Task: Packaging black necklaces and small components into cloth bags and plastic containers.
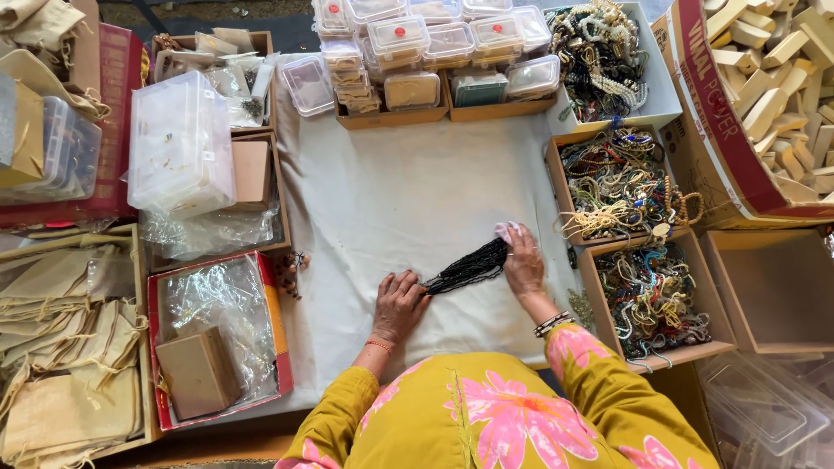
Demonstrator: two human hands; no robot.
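Thing: bundle of black bead strands [467,267]
Look: many thin, dark strings of tiny beads, gathered side by side into one long, loose hank
Pose: lies flat and slanted, its far end higher and to the right, its near end lower and to the left
Place: middle of the white cloth [391,200], both ends pinned under the hands
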